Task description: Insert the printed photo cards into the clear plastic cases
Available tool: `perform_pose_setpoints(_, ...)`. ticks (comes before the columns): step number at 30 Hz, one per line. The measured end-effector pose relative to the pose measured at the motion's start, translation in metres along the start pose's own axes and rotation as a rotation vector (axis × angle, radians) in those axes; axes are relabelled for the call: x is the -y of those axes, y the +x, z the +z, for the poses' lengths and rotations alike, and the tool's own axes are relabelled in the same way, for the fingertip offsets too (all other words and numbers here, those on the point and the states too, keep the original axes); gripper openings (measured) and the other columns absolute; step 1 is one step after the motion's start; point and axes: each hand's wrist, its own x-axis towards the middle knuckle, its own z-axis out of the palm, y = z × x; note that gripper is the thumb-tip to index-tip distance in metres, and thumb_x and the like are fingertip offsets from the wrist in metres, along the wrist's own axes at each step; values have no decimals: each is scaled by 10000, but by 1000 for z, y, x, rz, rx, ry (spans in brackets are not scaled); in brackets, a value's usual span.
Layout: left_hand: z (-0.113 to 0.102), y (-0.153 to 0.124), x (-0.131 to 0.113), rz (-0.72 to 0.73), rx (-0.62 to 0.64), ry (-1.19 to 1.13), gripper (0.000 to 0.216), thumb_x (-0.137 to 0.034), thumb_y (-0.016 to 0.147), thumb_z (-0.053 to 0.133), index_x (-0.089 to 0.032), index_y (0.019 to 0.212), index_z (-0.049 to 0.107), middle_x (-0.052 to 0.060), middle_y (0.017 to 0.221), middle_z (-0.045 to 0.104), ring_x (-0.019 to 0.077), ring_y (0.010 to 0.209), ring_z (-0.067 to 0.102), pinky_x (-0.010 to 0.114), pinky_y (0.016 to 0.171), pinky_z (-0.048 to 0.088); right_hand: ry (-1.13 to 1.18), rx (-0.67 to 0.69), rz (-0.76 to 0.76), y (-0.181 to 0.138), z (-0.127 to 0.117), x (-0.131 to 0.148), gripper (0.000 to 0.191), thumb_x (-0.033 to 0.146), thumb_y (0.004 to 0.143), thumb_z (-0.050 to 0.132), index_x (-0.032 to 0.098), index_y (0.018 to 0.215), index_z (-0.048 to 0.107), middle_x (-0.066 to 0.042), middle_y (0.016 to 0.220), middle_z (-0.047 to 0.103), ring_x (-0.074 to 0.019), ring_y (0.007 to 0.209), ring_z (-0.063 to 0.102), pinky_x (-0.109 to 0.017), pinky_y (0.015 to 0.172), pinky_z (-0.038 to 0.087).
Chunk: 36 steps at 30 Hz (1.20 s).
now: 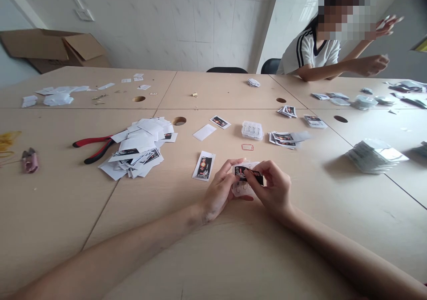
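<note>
My left hand (220,186) is closed around the side of a clear plastic box (240,190) with small hooks inside. Between the thumb and fingers of my right hand (275,185) is a black printed label (245,174), laid over the top of the box. My left thumb also touches that label. Just left of my hands lies a white card with a black print (203,166). Beyond them are a red-outlined sticker (247,147) and a second clear box with hooks (252,130). My fingers hide part of the held box.
A heap of white cards (142,135) lies beside red-handled pliers (96,142). Printed cards (283,140) and a stack of flat packets (375,158) are on the right. Pink snips (30,161) lie far left. Another person (320,55) sits across the table, hands raised.
</note>
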Motion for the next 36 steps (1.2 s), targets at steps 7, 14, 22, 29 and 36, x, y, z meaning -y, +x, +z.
perform_pose_setpoints(7, 2, 0, 0, -6, -3, 21, 280, -221, 778, 449, -302, 1046, 462, 10, 943, 557, 139, 824, 539, 349, 712, 479, -3, 10, 3, 0, -1, -1, 138, 166, 696, 555, 195, 651, 427, 34, 568, 488, -90, 525, 480, -215, 487, 406)
perform_pose_setpoints(14, 4, -2, -2, 27, 1, 109, 306, -256, 774, 487, -289, 1074, 435, 20, 941, 547, 161, 866, 532, 357, 728, 479, 22, 8, 21, 0, -1, -1, 127, 161, 698, 552, 193, 660, 435, 32, 580, 487, -83, 521, 460, -213, 486, 401)
perform_pose_setpoints(22, 5, -3, 5, 143, -78, 185, 326, -359, 796, 427, -261, 1107, 426, 39, 948, 518, 179, 868, 516, 320, 642, 518, 76, 17, 51, 1, -5, 6, 135, 149, 704, 552, 186, 642, 438, 35, 570, 477, -83, 518, 458, -216, 495, 399)
perform_pose_setpoints(29, 6, -4, 5, 174, -126, 222, 323, -386, 792, 419, -256, 1087, 445, 38, 993, 504, 150, 795, 534, 294, 591, 532, 185, 64, 195, -1, -6, 9, 103, 204, 726, 553, 181, 678, 464, 13, 602, 517, -100, 533, 507, -234, 506, 418)
perform_pose_setpoints(36, 6, -5, 6, 208, -153, 247, 334, -401, 801, 389, -251, 1096, 434, 34, 962, 514, 146, 771, 550, 267, 550, 533, 243, 55, 219, -2, -6, 8, 109, 224, 722, 570, 176, 672, 486, 10, 606, 534, -104, 539, 524, -239, 510, 433)
